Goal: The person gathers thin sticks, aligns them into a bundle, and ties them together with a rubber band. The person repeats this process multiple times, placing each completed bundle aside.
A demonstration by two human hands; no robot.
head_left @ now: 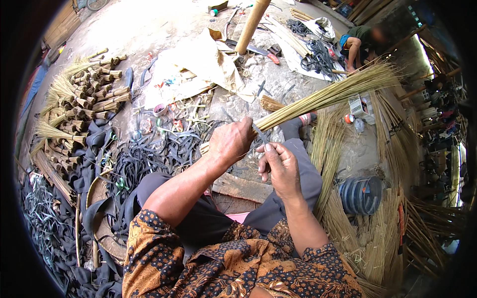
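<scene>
My left hand is closed around the handle end of a long stick broom, a bundle of thin yellow-green ribs. The broom slants up to the right and fans out at its far tip. A dark rubber strip crosses the bundle just past my left fist. Its lower end is pinched between the thumb and fingers of my right hand, below the bundle. Beyond the broom, a short stick bundle lies on the ground.
Finished-looking stick bundles are piled at the left. Dark rubber strips heap beside my knee. Loose long ribs and a blue strapping roll lie right. A bamboo post stands ahead; another person crouches far right.
</scene>
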